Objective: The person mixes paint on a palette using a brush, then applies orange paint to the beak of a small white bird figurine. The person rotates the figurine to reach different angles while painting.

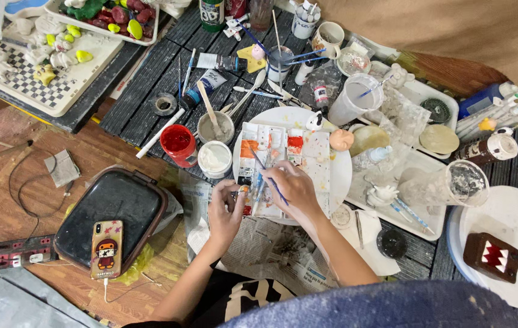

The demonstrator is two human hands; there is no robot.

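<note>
My right hand [295, 187] holds a thin blue-handled paintbrush [266, 173] over a white rectangular paint palette [283, 159] with orange, red and white wells. That palette rests on a round white plate [341, 170]. My left hand [224, 209] pinches a small object near the palette's lower left corner; what it is cannot be made out. Both hands sit close together above crumpled newspaper [271, 243].
A red paint pot [178, 144], a white paint pot [214, 159] and a grey cup with a stick [215, 126] stand left of the plate. A phone [106, 249] lies on a dark case [110, 212]. Brushes, jars, markers and trays crowd the dark slatted table [143, 103].
</note>
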